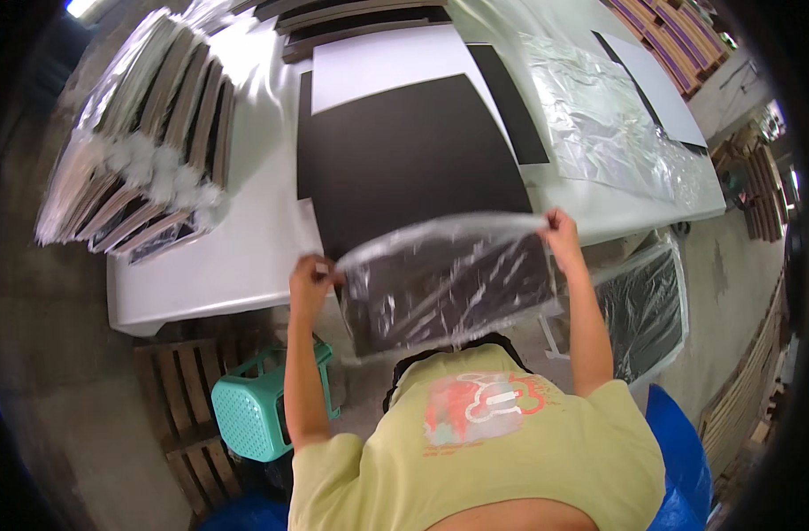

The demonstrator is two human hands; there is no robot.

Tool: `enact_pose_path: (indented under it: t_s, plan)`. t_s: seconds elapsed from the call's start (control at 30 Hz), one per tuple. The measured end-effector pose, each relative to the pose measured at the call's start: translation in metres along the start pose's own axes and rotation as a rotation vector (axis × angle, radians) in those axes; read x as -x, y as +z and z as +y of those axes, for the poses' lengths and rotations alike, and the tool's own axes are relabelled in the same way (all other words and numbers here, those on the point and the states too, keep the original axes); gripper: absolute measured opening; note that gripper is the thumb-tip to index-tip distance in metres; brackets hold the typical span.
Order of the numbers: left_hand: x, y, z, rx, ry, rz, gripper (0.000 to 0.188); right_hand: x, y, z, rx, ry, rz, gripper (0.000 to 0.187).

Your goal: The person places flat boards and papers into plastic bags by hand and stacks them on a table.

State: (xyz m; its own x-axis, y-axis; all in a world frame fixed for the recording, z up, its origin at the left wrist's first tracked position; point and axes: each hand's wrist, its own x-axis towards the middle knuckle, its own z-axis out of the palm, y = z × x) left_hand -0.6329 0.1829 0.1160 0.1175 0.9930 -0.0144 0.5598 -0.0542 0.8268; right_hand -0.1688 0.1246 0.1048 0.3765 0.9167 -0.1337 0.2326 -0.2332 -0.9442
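A clear plastic bag hangs over the table's near edge, around the lower part of a large black sheet. My left hand pinches the left corner of the bag's mouth, with the fingers closed. At the opposite corner my right hand grips the bag edge, also closed. The black sheet's upper part lies flat on the table, over a white sheet and further black sheets. How far the sheet reaches down inside the bag is hard to tell through the shiny film.
Bagged panels are stacked on the table's left. Flat clear bags and a white sheet lie on the right. Below stand a green stool, a wooden pallet and a bagged black panel leaning right.
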Motion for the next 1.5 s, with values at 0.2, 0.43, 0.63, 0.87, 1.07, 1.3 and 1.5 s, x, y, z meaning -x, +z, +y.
enact_pose_path:
  t_s: [0.2, 0.43, 0.63, 0.87, 1.07, 1.3, 1.5]
  plan:
    - [0.064, 0.022, -0.033, -0.476, 0.309, -0.185, 0.017, 0.055, -0.002, 0.053, 0.200, -0.120, -0.071, 0.009]
    - [0.032, -0.007, 0.013, -0.580, 0.191, -0.236, 0.018, 0.044, -0.011, -0.025, 0.592, -0.115, -0.209, 0.019]
    - [0.035, -0.001, 0.029, -0.397, 0.146, -0.198, 0.018, 0.044, -0.008, -0.018, 0.447, -0.311, -0.282, 0.023]
    - [0.051, -0.039, 0.066, -0.159, -0.072, -0.684, 0.032, 0.073, -0.060, -0.043, 0.239, 0.004, -0.347, 0.015]
    - [0.044, -0.049, 0.144, -0.733, 0.422, -0.631, 0.033, 0.144, -0.096, -0.064, 0.168, -0.156, -0.191, 0.023]
    - [0.013, -0.051, 0.216, -0.769, 0.735, -0.527, 0.010, 0.184, -0.118, -0.062, 0.857, -0.217, -0.424, 0.026]
    - [0.005, -0.006, 0.280, -0.515, 0.973, -0.395, 0.013, 0.215, -0.182, -0.050, 0.925, -0.324, -0.097, 0.027]
